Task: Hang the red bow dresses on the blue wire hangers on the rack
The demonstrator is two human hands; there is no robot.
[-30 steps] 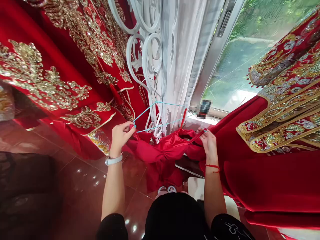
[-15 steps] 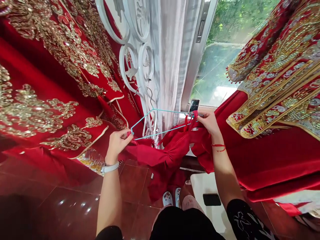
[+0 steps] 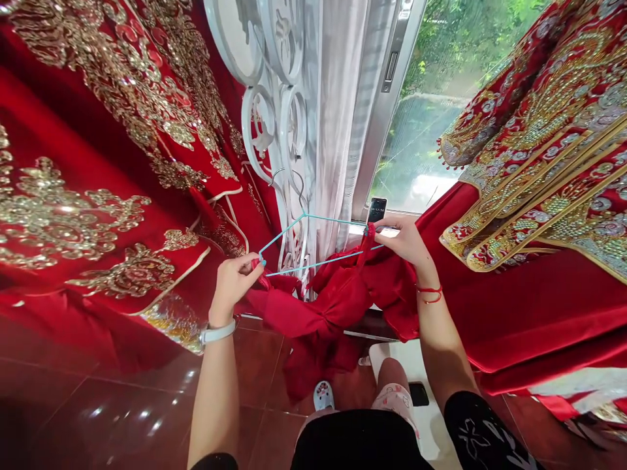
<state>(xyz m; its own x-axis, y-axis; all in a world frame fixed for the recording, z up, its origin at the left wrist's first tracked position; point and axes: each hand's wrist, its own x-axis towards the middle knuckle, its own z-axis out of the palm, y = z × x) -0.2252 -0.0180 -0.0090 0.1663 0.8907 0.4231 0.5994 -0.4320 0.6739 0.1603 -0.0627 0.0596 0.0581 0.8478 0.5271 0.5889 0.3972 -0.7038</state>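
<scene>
A thin turquoise clothes hanger (image 3: 329, 262) with a metal hook stretches between my two hands. From it hangs a red dress (image 3: 318, 313), its cloth gathered and drooping toward the floor. My left hand (image 3: 234, 282) pinches the hanger's left end, with red fabric at the fingertips. At the other end, my right hand (image 3: 404, 243) has thumb and fingers closed on a red strap (image 3: 366, 251) looped around the hanger. The right tip of the hanger is hidden behind those fingers.
Beaded red garments (image 3: 533, 189) hang on the right, and gold-embroidered red ones (image 3: 132, 254) on the left. A white scrollwork rack (image 3: 274, 124) stands ahead beside the window (image 3: 421, 137). A phone (image 3: 377, 210) leans by the sill; another phone (image 3: 418, 394) lies on a white stool (image 3: 431, 431).
My right hand has shifted slightly left and down with the strap. One leg has come up over the stool, partly covering the phone there. The hanger stays held between both hands.
</scene>
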